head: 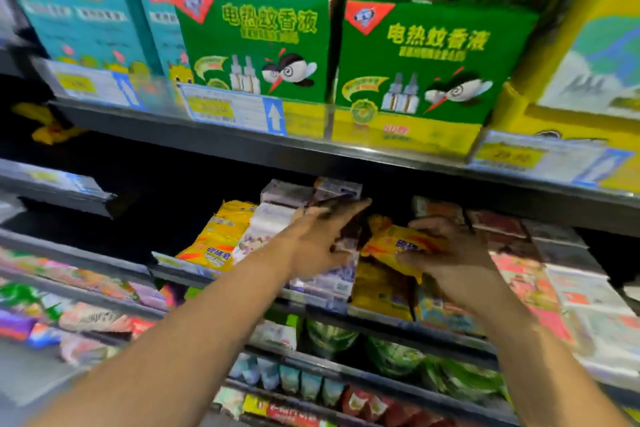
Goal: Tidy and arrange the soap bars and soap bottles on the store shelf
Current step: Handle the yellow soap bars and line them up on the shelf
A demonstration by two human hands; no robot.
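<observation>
Left forearm [194,329] and right forearm [540,357] come in from the near edge, both reaching for the soap shelf [381,317] in the middle of the rack. Above it sit the big green boxes [256,42]. They aren't soap, so leave them alone.

The frame is pretty blurry, so take this loosely. The left grip [322,236] has its fingers stretched out straight along the purple-and-white stack [273,215], resting on it rather than wrapped round anything as far as I can see. The right grip [453,253] is clamped round a yellow soap pack [398,243], with the fingers curled over its far end and the thumb on the near side. It's being held just above the shelf, right of the stack.

Looks to me like the step is slotting that yellow pack into its own row. There's another yellow pack [221,236] leaning at the left of the stack and more yellow under the held one [377,288], so I'd put like with like.

Tips:
- Keep the flat left grip bracing the stack so it doesn't topple sideways when the pack goes in.
- The wrapper looks soft and crinkly, so hold it by the body, not the flappy edge.
- Set it label forward and square with the shelf front.
- Mind the upper shelf lip when you lift, because headroom looks tight.
</observation>
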